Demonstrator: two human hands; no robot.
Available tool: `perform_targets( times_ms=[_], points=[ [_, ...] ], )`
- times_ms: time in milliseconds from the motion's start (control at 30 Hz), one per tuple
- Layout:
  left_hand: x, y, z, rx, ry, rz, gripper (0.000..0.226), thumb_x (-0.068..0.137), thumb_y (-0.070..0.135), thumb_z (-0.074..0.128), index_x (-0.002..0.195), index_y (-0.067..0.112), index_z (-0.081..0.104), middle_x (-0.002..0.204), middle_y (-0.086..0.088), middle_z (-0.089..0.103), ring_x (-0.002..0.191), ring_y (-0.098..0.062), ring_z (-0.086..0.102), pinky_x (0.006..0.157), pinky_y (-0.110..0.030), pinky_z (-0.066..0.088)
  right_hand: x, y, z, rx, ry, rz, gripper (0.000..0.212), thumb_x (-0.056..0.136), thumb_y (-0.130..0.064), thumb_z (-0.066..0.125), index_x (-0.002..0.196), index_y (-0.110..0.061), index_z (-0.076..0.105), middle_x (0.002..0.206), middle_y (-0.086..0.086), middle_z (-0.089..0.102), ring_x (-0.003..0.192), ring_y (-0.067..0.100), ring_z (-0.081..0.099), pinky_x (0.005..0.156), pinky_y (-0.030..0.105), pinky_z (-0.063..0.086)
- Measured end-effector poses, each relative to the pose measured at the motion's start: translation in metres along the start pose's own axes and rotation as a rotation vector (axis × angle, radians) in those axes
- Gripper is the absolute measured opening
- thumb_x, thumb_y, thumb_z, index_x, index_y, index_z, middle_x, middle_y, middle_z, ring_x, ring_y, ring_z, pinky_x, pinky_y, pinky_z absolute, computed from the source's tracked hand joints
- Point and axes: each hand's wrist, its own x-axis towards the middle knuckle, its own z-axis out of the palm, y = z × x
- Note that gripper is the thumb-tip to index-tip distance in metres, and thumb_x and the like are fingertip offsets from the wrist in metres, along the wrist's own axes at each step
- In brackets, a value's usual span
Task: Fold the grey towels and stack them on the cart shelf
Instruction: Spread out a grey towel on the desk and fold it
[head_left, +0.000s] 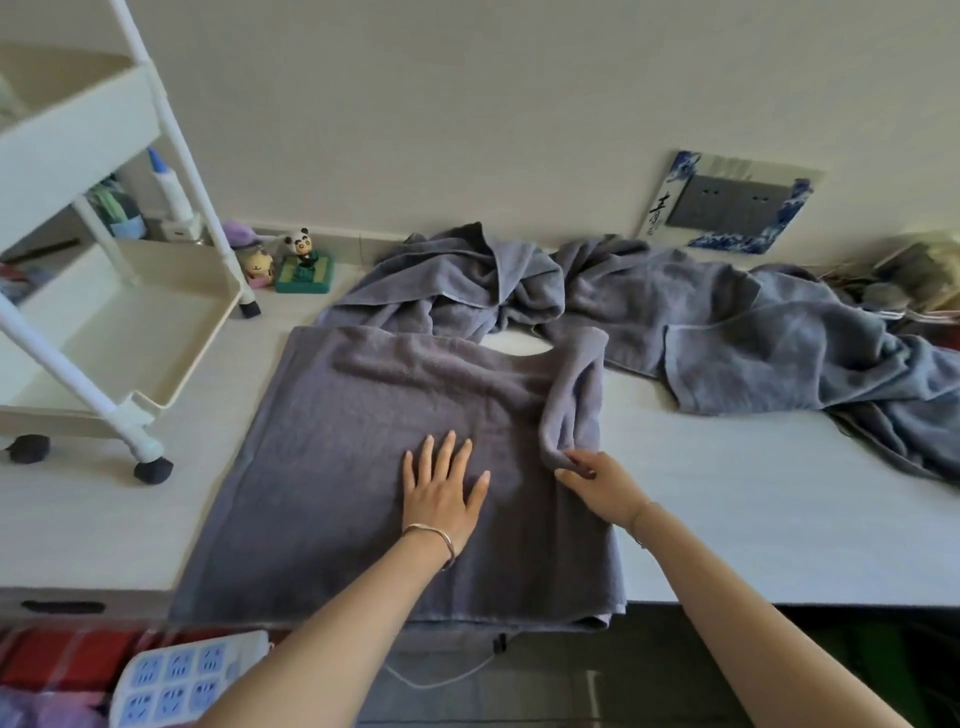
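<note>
While left hand (442, 493) lies flat on the grey towel (322, 467), right hand (597, 480) pinches its fold (571, 395) — bottle (169, 192) (white) near cart shelf (130, 322).

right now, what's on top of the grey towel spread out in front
The left hand lies flat on the spread towel; the right hand pinches its folded-over right edge. The table beneath it is covered.
</note>
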Motion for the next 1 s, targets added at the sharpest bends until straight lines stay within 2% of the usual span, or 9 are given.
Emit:
perform_targets(
  times_ms=[67,167,300,467,633,767,833,900,1000],
  points=[
    [0.008,0.006,-0.005,-0.076,0.139,-0.018,0.069,0.085,0.055,0.015,0.122,0.017,0.060,0.133,-0.010,0.054,0.125,-0.033,0.047,0.107,-0.054,0.030,0.007,0.000,-0.009,0.026,0.011,0.009,0.030,0.095,-0.024,0.053,0.096,0.001,0.069,0.085,0.013,0.064,0.083,0.018,0.057,0.072,0.021,0.038],
    [0.028,0.014,-0.012,-0.149,0.257,-0.002,0.051,0.088,0.045,0.033,0.098,0.008,0.066,0.107,-0.013,0.065,0.101,-0.035,0.062,0.092,-0.051,0.047,0.025,0.006,-0.025,0.169,0.107,0.051,0.022,0.093,-0.017,0.054,0.082,-0.002,0.066,0.079,0.007,0.062,0.066,0.012,0.053,0.065,0.016,0.048],
    [0.042,0.027,-0.003,-0.176,0.210,0.008,0.061,0.093,0.047,0.023,0.124,0.010,0.060,0.129,-0.012,0.059,0.120,-0.034,0.054,0.102,-0.054,0.035,0.043,0.013,-0.020,0.229,0.137,0.061,0.017,0.083,-0.002,0.064,0.093,-0.016,0.061,0.105,0.014,0.067,0.080,0.020,0.061,0.076,0.028,0.052],
    [0.043,0.027,0.015,-0.051,0.133,-0.029,0.075,0.095,0.055,-0.001,0.133,0.018,0.053,0.137,-0.006,0.052,0.127,-0.032,0.048,0.108,-0.048,0.016,0.049,0.016,-0.017,-0.002,0.078,-0.097,0.035,0.076,-0.023,0.077,0.109,-0.020,0.069,0.099,0.004,0.056,0.086,0.012,0.051,0.083,0.015,0.038],
    [0.040,0.030,0.013,-0.112,0.143,-0.030,0.078,0.087,0.064,-0.012,0.144,0.034,0.032,0.150,-0.005,0.036,0.140,-0.031,0.028,0.114,-0.051,0.013,0.037,0.029,-0.026,-0.258,-0.094,-0.208,0.028,0.079,-0.045,0.069,0.105,-0.037,0.070,0.113,0.001,0.043,0.108,0.013,0.039,0.103,0.025,0.031],
    [0.060,0.050,-0.009,-0.278,0.239,0.039,0.072,0.091,0.062,0.001,0.144,0.027,0.035,0.146,-0.012,0.039,0.135,-0.034,0.035,0.111,-0.054,0.020,0.056,0.025,-0.042,0.022,0.050,-0.219,0.017,0.082,-0.045,0.064,0.088,-0.030,0.071,0.098,0.005,0.055,0.092,0.017,0.050,0.088,0.029,0.041],
    [0.080,0.064,-0.020,-0.250,0.285,0.108,0.068,0.093,0.057,0.002,0.143,0.026,0.036,0.147,-0.009,0.039,0.136,-0.034,0.033,0.111,-0.054,0.019,0.077,0.023,-0.054,0.182,0.205,-0.161,0.020,0.085,-0.030,0.067,0.102,-0.021,0.063,0.108,0.006,0.057,0.093,0.017,0.053,0.088,0.029,0.044],
    [0.099,0.073,-0.023,-0.218,0.259,0.125,0.075,0.090,0.060,-0.008,0.146,0.027,0.029,0.153,-0.003,0.030,0.143,-0.030,0.020,0.114,-0.052,0.007,0.101,0.024,-0.069,0.277,0.297,-0.102,0.044,0.086,-0.025,0.066,0.125,-0.012,0.050,0.126,0.008,0.051,0.107,0.018,0.053,0.094,0.027,0.042],
    [0.114,0.068,-0.002,-0.145,0.206,0.077,0.086,0.082,0.063,-0.022,0.148,0.027,0.020,0.156,-0.002,0.021,0.145,-0.029,0.012,0.114,-0.053,0.002,0.131,0.027,-0.091,0.213,0.185,-0.022,0.065,0.091,-0.036,0.057,0.145,-0.011,0.029,0.144,0.008,0.032,0.129,0.020,0.041,0.108,0.031,0.032]
  ],
)
